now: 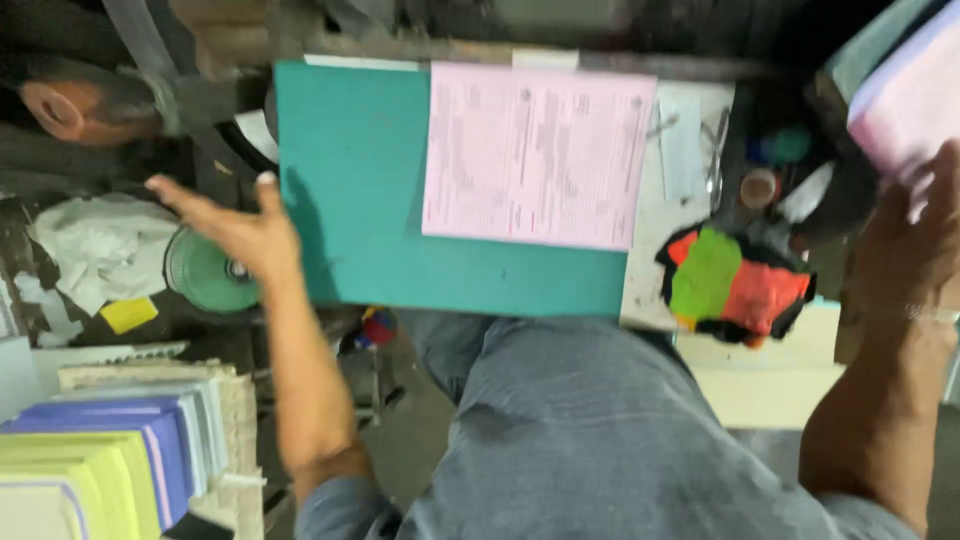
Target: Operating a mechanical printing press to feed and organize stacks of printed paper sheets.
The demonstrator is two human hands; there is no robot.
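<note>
Seen from the head camera, one flat teal rectangular mat (360,190) lies on the pale worktop (650,270), and everything else is placed from it. One pink printed paper sheet (535,155) lies flat on the right half of the mat, its right edge reaching just past the mat's edge.

The left hand (235,225) is spread open, fingers apart, holding nothing; it sits at the mat's left edge, with the thumb tip over the teal border. Just left of the mat, partly under that hand, is one round green disc (205,275). Further left lies one heap of crumpled white paper (90,245) and one small yellow scrap (128,314).

The right hand (915,235), well to the right of the mat, is raised at one stack of pink and white sheets (905,95); it touches the stack's lower edge, but the blur hides whether it is gripping.

Right of the mat lies one bundle of green, orange and black cloth (735,280). Below and left of the mat stands one pile of yellow, purple and white paper pads (110,450).
</note>
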